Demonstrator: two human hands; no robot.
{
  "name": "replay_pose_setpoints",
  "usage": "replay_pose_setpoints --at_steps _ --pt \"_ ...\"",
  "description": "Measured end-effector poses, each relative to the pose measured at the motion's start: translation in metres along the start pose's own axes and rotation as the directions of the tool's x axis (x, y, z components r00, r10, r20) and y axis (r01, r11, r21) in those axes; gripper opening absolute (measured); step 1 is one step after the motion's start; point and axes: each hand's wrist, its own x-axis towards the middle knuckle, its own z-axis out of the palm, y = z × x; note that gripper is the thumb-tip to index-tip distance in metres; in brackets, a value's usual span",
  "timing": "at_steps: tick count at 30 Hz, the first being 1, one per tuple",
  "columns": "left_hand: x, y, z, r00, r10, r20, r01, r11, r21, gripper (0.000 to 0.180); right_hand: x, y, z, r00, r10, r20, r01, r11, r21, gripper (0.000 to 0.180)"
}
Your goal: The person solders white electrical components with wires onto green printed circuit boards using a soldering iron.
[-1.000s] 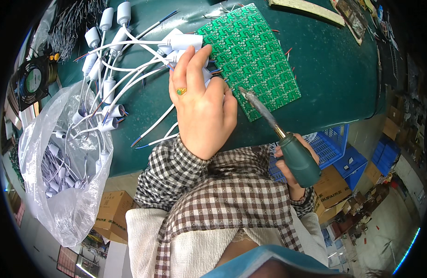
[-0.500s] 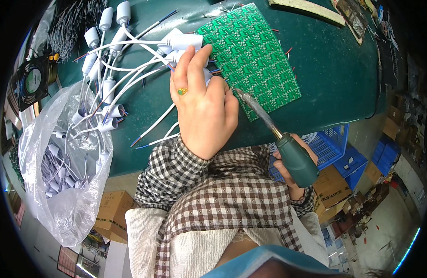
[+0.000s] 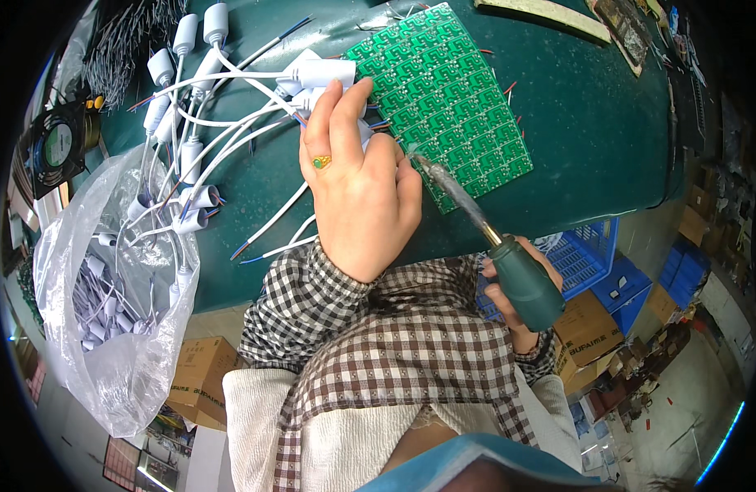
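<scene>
The right hand (image 3: 509, 307) grips the soldering iron (image 3: 484, 238) (long axis toward upper left); its tip sits just right of the left hand (image 3: 357, 176), whose fingers pin white wires (image 3: 255, 123) at the green circuit panel (image 3: 443, 102).

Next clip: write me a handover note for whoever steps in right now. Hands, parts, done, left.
Left hand: presses white cased leads against the near edge of the green circuit board panel.
Right hand: grips the soldering iron; its tip is at the panel's edge beside the left thumb.
White cased leads fan out on the green table; more are in the clear bag.
Done: cannot tell.
Left: loose leads remain.
</scene>
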Motion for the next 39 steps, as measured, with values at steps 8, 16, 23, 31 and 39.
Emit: replay_pose_setpoints --at_steps 8,16,23,31,39 --pt "0.001 -0.001 -0.002 0.999 -0.001 0.045 0.0 1.0 0.024 0.01 -0.006 0.013 0.0 0.999 -0.02 -0.039 0.022 0.999 0.035 0.063" --pt "0.0 -0.002 -0.001 0.999 0.002 0.04 -0.003 1.0 0.027 0.01 -0.005 0.012 -0.001 0.998 -0.041 -0.039 0.041 0.999 0.01 0.063" --pt "-0.001 -0.001 0.0 1.0 -0.011 0.0 0.011 1.0 -0.01 0.01 -0.008 0.02 -0.001 0.998 -0.039 -0.044 0.041 0.998 0.044 0.066" --pt "-0.002 0.0 0.0 1.0 -0.025 0.015 0.024 0.999 0.029 0.009 -0.007 0.019 0.0 0.996 -0.05 -0.081 0.056 0.996 0.075 0.069" --pt "-0.001 -0.002 0.004 1.0 -0.016 -0.018 0.016 1.0 -0.014 0.01 -0.002 0.017 0.006 0.989 0.003 -0.147 0.03 0.974 0.223 0.064"
